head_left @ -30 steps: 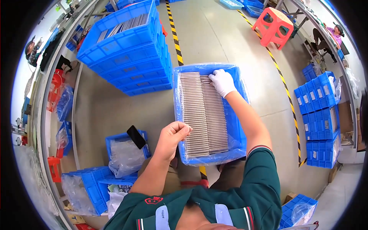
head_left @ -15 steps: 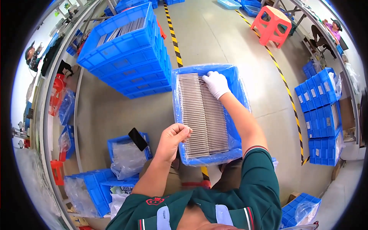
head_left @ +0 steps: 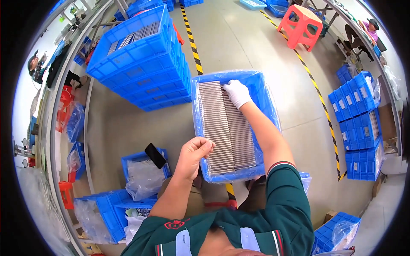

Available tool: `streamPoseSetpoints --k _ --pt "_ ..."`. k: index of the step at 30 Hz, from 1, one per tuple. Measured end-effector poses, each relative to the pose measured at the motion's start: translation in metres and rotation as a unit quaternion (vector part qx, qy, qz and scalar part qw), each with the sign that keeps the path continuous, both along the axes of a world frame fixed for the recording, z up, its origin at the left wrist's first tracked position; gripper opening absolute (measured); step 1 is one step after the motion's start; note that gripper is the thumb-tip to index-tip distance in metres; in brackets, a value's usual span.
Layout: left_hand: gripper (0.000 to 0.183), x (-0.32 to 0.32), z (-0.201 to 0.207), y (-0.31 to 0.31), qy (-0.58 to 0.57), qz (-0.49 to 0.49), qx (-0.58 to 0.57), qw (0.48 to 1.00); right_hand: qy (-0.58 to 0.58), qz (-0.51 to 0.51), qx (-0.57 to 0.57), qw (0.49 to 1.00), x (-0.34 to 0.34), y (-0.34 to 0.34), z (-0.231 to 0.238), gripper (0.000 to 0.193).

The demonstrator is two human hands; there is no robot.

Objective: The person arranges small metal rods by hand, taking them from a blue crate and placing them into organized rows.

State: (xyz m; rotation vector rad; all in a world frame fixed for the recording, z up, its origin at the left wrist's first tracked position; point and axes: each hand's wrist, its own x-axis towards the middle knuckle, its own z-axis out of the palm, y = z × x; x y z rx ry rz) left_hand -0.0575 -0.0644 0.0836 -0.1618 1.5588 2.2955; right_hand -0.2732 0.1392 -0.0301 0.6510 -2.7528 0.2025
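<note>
A blue crate [head_left: 270,102] lined with clear plastic stands in front of me. Thin metal pieces are packed upright in it in two long rows: a left row [head_left: 215,128] and a right row [head_left: 240,136]. My right hand [head_left: 237,93], in a white glove, has its fingers curled down on the far end of the right row; its fingertips are hidden among the pieces. My bare left hand [head_left: 194,154] hovers by the crate's near left edge, thumb and fingers pressed together. Whether anything is between them cannot be made out.
Stacked blue crates [head_left: 141,77] with metal pieces on top stand at the left. A black phone [head_left: 155,155] lies on a smaller, bag-filled crate [head_left: 128,164]. A red stool [head_left: 300,27] is far right, near more stacked crates [head_left: 361,128]. People sit at both side benches.
My right hand has shifted slightly toward the left at the far end of the right row. The left hand keeps its pinch with hardly any movement.
</note>
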Motion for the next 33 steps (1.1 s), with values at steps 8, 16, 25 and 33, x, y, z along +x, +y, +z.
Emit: streamPoseSetpoints --k 8,16,25,33 --pt "0.014 0.002 0.002 -0.002 0.005 0.005 0.004 1.0 -0.019 -0.29 -0.336 0.896 0.001 0.026 -0.022 0.026" --pt "0.013 0.003 0.002 -0.004 -0.004 0.001 0.038 0.999 -0.234 -0.216 -0.525 0.789 0.001 0.015 -0.032 0.055" --pt "0.014 0.001 0.004 -0.004 -0.005 0.005 0.045 0.999 -0.22 -0.2 -0.593 0.748 0.005 0.019 -0.019 0.05" --pt "0.015 0.001 0.0 0.001 -0.005 -0.011 0.018 1.0 -0.258 -0.225 -0.533 0.774 0.003 0.043 -0.029 0.046"
